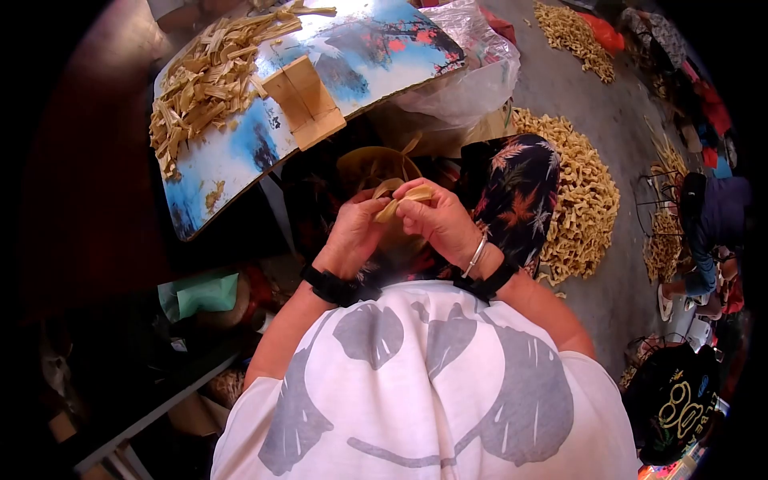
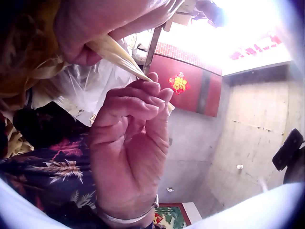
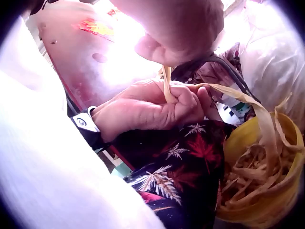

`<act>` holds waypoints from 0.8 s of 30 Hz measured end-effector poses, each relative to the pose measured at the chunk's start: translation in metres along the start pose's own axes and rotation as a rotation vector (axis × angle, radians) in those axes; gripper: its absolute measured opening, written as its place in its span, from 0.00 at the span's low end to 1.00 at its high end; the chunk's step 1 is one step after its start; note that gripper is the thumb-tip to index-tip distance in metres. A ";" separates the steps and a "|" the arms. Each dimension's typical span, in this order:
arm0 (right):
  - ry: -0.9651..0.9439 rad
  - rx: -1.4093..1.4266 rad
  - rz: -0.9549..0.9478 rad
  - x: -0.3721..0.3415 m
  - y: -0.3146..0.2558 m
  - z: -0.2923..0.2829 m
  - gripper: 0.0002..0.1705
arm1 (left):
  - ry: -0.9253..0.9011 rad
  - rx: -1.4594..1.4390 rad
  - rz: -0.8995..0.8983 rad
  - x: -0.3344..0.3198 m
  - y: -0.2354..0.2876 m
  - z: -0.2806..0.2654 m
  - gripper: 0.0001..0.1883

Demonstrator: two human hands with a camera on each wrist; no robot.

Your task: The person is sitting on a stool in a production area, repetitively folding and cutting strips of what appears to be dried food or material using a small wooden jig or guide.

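1. Evidently, a knot or fold is being worked into a pale yellow strip (image 2: 114,52), judging by the loop made between the fingers; the step looks partway done, with no tightened knot to be seen.
2. The strip is held in front of the shirt, between the two hands, on the near side of the yellow bucket (image 3: 240,136).
3. By the left hand (image 1: 356,228), the strip is pinched between thumb and curled fingers; a length of it appears to be trailed from there into the bucket, where more strips (image 3: 257,176) are heaped.
4. By the right hand (image 1: 442,228), the strip is likewise clamped at the fingertips, just beside the left.
5. For the next move, an end would probably need to be passed through the loop and drawn snug, with even tension, since such a thin strip could be torn by a hard pull.
6. A large pile of small pieces (image 1: 580,200), seemingly knotted, is spread on the floor to the right; a finished piece might be added there.
7. On the far left, a heap of flat strips (image 1: 204,88) and a wooden block (image 1: 308,104) are carried by the tabletop (image 1: 188,200).
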State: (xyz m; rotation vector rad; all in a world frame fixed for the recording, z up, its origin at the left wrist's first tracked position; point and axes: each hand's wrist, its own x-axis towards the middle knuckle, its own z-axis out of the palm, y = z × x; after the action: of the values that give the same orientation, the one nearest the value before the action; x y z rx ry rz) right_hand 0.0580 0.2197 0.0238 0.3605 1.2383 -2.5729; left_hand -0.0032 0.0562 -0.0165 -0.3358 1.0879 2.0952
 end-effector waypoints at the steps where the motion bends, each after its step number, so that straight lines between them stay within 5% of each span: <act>1: 0.049 -0.171 -0.042 0.001 0.000 -0.001 0.06 | 0.045 0.039 0.015 0.001 -0.002 0.000 0.16; 3: 0.148 -0.512 -0.121 0.000 -0.001 -0.001 0.07 | 0.138 0.115 0.045 0.001 -0.005 0.001 0.14; 6: 0.274 -0.790 -0.180 -0.001 -0.008 0.007 0.08 | 0.215 0.756 0.198 0.000 -0.001 0.001 0.11; 9: 0.267 -1.257 -0.799 0.012 0.005 -0.005 0.06 | 0.116 1.304 0.982 -0.003 0.001 0.001 0.10; 12: 0.148 -0.978 -0.684 0.015 0.004 -0.002 0.05 | 0.030 1.569 0.870 -0.022 0.015 0.010 0.12; 15: 0.181 -1.042 -0.846 0.018 0.004 0.002 0.03 | 0.201 1.361 1.040 -0.010 0.006 0.000 0.08; 16: 0.178 -0.975 -0.606 0.012 0.002 0.008 0.04 | 0.233 1.272 0.816 -0.012 0.012 0.002 0.08; 18: 0.111 -0.932 -0.600 0.006 -0.004 0.019 0.06 | 0.349 0.850 0.323 0.002 0.008 -0.013 0.10; 19: 0.048 -0.909 -0.549 0.004 -0.001 0.020 0.10 | 0.220 0.397 0.181 -0.003 0.012 -0.011 0.09; 20: -0.109 -0.885 -0.496 0.001 -0.009 0.024 0.14 | 0.181 0.240 0.102 -0.005 0.016 -0.011 0.11; 24: -0.718 -0.499 0.198 0.005 -0.006 0.013 0.14 | 0.004 0.110 -0.048 -0.012 0.018 -0.017 0.12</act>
State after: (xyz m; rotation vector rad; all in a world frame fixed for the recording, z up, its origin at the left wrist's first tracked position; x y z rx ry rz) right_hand 0.0498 0.2126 0.0341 -0.4759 1.3802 -1.8534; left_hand -0.0096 0.0303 -0.0104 -0.3097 1.1809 1.9850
